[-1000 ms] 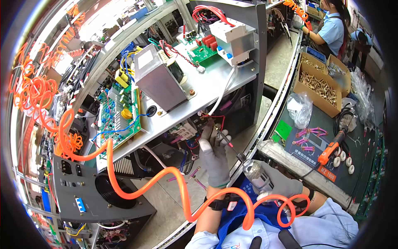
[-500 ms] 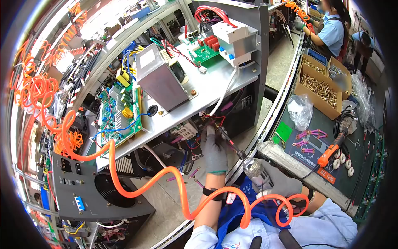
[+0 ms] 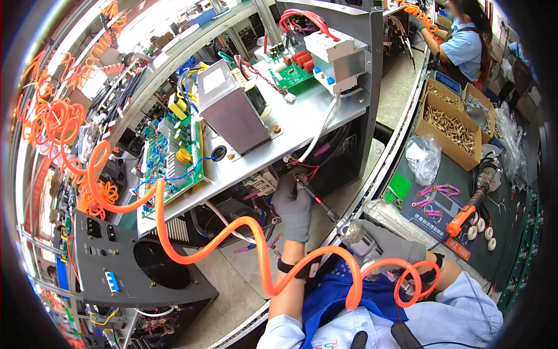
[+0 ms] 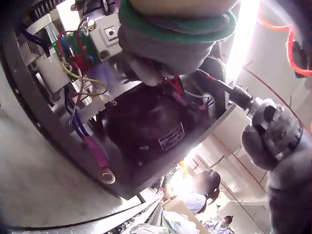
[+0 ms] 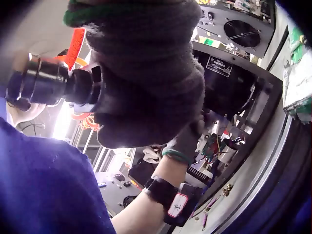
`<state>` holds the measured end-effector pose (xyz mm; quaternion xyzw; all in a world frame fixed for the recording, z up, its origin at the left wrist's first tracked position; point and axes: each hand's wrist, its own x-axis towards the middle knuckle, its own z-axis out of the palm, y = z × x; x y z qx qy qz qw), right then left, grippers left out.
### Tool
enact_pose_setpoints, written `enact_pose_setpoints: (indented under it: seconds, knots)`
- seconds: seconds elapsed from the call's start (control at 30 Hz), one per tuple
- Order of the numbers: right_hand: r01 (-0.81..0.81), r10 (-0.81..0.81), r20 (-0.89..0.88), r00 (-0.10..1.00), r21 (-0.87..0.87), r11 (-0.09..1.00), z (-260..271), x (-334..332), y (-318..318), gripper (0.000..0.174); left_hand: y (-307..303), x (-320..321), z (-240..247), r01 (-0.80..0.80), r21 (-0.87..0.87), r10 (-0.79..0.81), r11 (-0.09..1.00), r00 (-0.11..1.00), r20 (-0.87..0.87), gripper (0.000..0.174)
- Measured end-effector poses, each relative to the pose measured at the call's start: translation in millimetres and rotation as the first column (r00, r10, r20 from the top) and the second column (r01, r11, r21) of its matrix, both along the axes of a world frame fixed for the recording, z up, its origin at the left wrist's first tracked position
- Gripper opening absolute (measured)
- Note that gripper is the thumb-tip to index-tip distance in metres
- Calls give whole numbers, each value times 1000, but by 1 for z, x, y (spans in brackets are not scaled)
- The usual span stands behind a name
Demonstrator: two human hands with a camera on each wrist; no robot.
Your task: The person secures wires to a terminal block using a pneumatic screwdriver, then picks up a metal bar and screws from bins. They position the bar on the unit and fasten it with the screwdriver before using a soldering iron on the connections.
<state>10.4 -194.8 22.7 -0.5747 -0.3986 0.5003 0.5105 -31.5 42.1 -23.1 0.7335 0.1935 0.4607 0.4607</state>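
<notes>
My gloved right hand (image 3: 400, 247) grips a pneumatic screwdriver (image 3: 357, 237), whose long bit (image 3: 321, 205) points up and left into the equipment cabinet (image 3: 343, 148). At the bit's tip is my gloved left hand (image 3: 292, 210), reaching in under the metal shelf (image 3: 250, 166). In the left wrist view, the fingers of that hand bend down beside red wires (image 4: 178, 88) above a dark round-cornered block (image 4: 146, 126) with a label. Its fingertips are partly hidden, and I cannot tell what they hold. An orange coiled air hose (image 3: 264, 262) hangs across in front of both forearms.
On the shelf stand a grey metal box (image 3: 229, 110) and green circuit boards (image 3: 174, 151). At right, a cardboard box of brass bolts (image 3: 450, 128), a plastic bag (image 3: 423, 160), purple-sleeved lugs (image 3: 433, 195) and an orange-handled tool (image 3: 465, 215) lie on a bench. Another person works beyond.
My left hand has gone from raised, spread fingers to reaching further under the shelf at the bit's tip. The right hand keeps its grip on the screwdriver, and the view has shifted slightly.
</notes>
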Motion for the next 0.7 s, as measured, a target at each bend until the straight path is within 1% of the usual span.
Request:
enact_pose_setpoints:
  seconds: [0.07, 0.13, 0.17, 0.23, 0.27, 0.3, 0.37, 0.4, 0.47, 0.5, 0.53, 0.57, 0.63, 0.67, 0.7]
  knots:
    - [-12, 12, -8, 1000, 1, 1000, 3, 1, 3, 95, 0, -1, 4, -5, 15, 5, 1000, 1000, 30, 16]
    - [-22, 22, -16, 1000, 0, 1000, 4, 0, 4, 94, -1, -3, 10, 29, 15, -29, 999, 999, -20, 19]
    - [-26, 26, -23, 999, -1, 1000, 5, -1, 3, 93, -3, -3, 13, 29, 15, -29, 999, 999, -18, 19]
    - [-31, 31, -42, 999, -4, 1000, 4, -3, 2, 91, -8, -1, 17, 42, -7, -41, 999, 999, 10, 21]
    - [-32, 31, -58, 998, -4, 999, 5, -3, 2, 91, -5, 2, 7, 79, -96, -71, 992, 993, 90, 26]
    - [-33, 32, -74, 997, -6, 999, 5, -4, 1, 90, -5, 5, 5, 81, -96, -72, 992, 993, 91, 26]
    - [-33, 31, -117, 993, -18, 999, 7, -5, -1, 88, -6, 11, 4, 20, -105, -3, 994, 987, 160, 20]
    - [-36, 31, -145, 989, -28, 999, 7, -4, -2, 88, -7, 12, 3, 22, -105, -5, 994, 987, 161, 20]
    - [-53, 38, -248, 968, -57, 997, 12, -2, -4, 86, -9, 13, 0, -46, -84, 56, 995, 991, 119, 20]
    - [-70, 43, -314, 948, -73, 995, 14, 0, -4, 85, -4, 13, -10, -49, -38, 53, 998, 992, 116, 21]
    - [-87, 44, -386, 921, -94, 992, 18, 3, -4, 85, -2, 12, -18, 19, -131, 0, 991, 989, 149, 21]
    - [-100, 37, -453, 891, -115, 988, 21, 3, -2, 84, -4, 11, -14, 89, -221, -48, 971, 982, 185, 21]
    - [-108, 1, -567, 823, -155, 982, 28, 1, 2, 82, -25, 9, 6, 142, -502, -37, 853, 976, 213, 22]
    - [-92, -24, -603, 798, -160, 983, 29, -3, 9, 82, -26, 12, -1, 119, -555, 8, 823, 975, 220, 19]
    - [-44, -58, -617, 784, -149, 988, 28, -8, 13, 81, -24, 12, -7, 125, -553, -3, 824, 976, 216, 19]
